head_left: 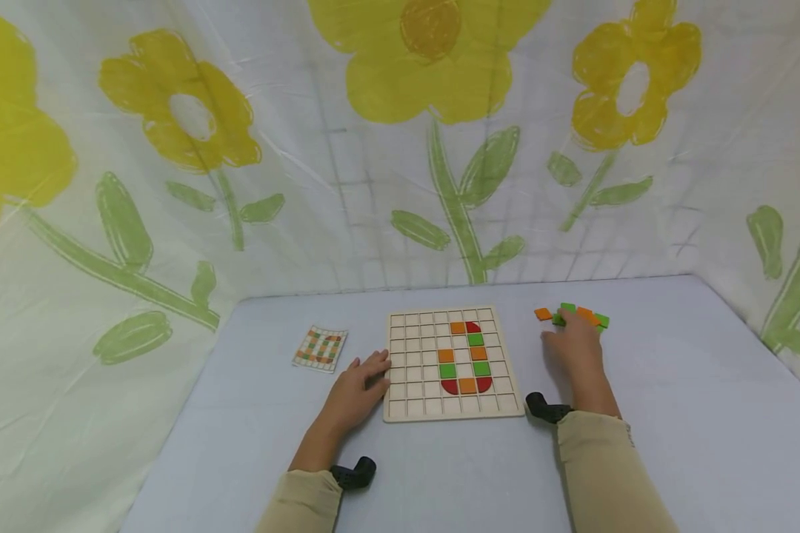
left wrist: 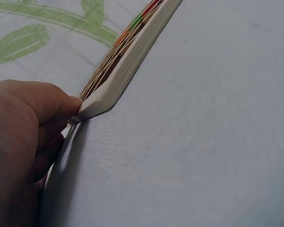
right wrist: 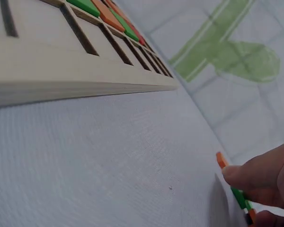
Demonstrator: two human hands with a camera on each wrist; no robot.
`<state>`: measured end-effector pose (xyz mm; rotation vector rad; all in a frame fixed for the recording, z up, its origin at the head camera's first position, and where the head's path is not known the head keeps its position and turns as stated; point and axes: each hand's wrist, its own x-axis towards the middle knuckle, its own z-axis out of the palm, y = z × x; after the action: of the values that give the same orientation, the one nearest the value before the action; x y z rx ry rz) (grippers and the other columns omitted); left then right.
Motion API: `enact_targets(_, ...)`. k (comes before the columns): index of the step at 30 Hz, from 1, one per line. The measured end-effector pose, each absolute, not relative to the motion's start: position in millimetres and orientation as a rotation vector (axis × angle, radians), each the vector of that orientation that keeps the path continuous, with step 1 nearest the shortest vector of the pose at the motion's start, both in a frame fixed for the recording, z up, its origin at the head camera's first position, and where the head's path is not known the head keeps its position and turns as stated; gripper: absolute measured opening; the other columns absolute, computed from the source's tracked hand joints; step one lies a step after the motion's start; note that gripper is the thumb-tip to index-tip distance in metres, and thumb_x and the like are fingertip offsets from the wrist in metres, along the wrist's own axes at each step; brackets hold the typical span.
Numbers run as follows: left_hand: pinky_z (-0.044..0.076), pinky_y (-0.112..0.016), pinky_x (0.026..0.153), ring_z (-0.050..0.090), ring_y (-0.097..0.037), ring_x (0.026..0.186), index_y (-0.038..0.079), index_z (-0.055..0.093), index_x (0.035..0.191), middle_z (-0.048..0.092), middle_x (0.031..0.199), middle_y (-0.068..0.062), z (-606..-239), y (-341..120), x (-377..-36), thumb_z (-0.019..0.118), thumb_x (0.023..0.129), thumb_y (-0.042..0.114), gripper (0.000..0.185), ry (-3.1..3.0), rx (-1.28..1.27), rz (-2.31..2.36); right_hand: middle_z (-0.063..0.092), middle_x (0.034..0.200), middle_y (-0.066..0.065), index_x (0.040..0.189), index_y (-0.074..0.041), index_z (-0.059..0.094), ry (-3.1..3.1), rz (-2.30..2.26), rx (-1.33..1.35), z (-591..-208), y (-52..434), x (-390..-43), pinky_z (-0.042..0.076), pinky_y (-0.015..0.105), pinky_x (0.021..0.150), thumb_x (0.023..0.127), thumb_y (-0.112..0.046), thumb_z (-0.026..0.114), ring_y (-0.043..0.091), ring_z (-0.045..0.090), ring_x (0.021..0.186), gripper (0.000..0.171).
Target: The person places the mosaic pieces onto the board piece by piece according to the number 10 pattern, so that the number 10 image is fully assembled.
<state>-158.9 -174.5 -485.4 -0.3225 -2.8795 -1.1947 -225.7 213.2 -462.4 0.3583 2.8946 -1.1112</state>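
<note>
A pale wooden grid board (head_left: 410,407) lies flat on the table with red, orange and green pieces set in some squares. My left hand (head_left: 353,392) rests at its left edge, fingertips and thumb touching the rim. The left wrist view shows the thumb (left wrist: 61,101) against the board's corner. Right of the board, my right hand (head_left: 576,352) reaches over loose orange and green tiles (head_left: 603,321), index fingertip at a green tile (head_left: 567,306). An orange tile (right wrist: 221,160) shows just past the thumb in the right wrist view; the hand partly covers the others.
A small pattern card (head_left: 321,349) with a coloured grid lies left of the board. One orange tile (head_left: 543,314) sits at the left of the loose tiles. Behind the white table (head_left: 440,474) hangs a curtain (head_left: 387,244) printed with yellow flowers.
</note>
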Motion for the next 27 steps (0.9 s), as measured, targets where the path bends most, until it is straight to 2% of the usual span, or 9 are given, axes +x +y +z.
enact_targets(6,0.017,-0.04,0.126,0.041,-0.014,0.141,0.012,0.064,0.132,0.049,0.149,0.006,-485,-175,-159,0.063,0.096,0.022,0.037,-2.887,-0.318,-1.205,0.047,0.144,0.026,0.139,-0.001,0.053,2.891,-1.098,0.212,-463,206,-226,0.035,0.062,0.111,0.091,-0.012,0.061,0.046,0.038,0.136,0.049)
enact_targets(10,0.016,-0.04,0.126,0.041,-0.014,0.141,0.012,0.064,0.132,0.048,0.149,0.006,-484,-175,-159,0.063,0.096,0.022,0.037,-2.888,-0.319,-1.201,0.06,0.133,0.02,0.131,-0.005,0.062,2.858,-1.125,0.038,-462,203,-227,0.045,0.057,0.102,0.091,-0.016,0.066,0.04,0.052,0.121,0.042)
enact_targets(13,0.016,-0.04,0.126,0.042,-0.014,0.141,0.012,0.063,0.132,0.049,0.149,0.006,-483,-174,-159,0.063,0.096,0.023,0.037,-2.887,-0.324,-1.198,0.061,0.128,0.02,0.131,-0.006,0.062,2.851,-1.131,-0.003,-463,201,-227,0.048,0.055,0.098,0.091,-0.019,0.067,0.038,0.053,0.115,0.043)
enact_targets(19,0.017,-0.042,0.126,0.041,-0.016,0.142,0.011,0.062,0.133,0.049,0.149,0.003,-482,-175,-159,0.063,0.096,0.022,0.038,-2.88,-0.357,-1.212,0.056,0.123,0.025,0.131,0.003,0.059,2.933,-1.045,0.2,-465,202,-225,0.048,0.056,0.096,0.089,-0.026,0.069,0.041,0.052,0.115,0.052)
enact_targets(22,0.017,-0.042,0.126,0.041,-0.017,0.142,0.011,0.062,0.134,0.048,0.15,0.003,-482,-175,-159,0.063,0.096,0.022,0.039,-2.891,-0.363,-1.209,0.058,0.116,0.026,0.126,0.006,0.062,2.976,-1.002,0.18,-467,201,-225,0.05,0.053,0.091,0.088,-0.026,0.07,0.039,0.054,0.108,0.05)
enact_targets(27,0.018,-0.043,0.125,0.042,-0.018,0.142,0.011,0.062,0.133,0.048,0.149,0.003,-482,-175,-160,0.063,0.096,0.021,0.038,-2.888,-0.368,-1.198,0.055,0.117,0.025,0.128,0.004,0.062,2.953,-1.006,0.06,-471,198,-227,0.048,0.054,0.094,0.093,-0.019,0.064,0.039,0.054,0.108,0.042)
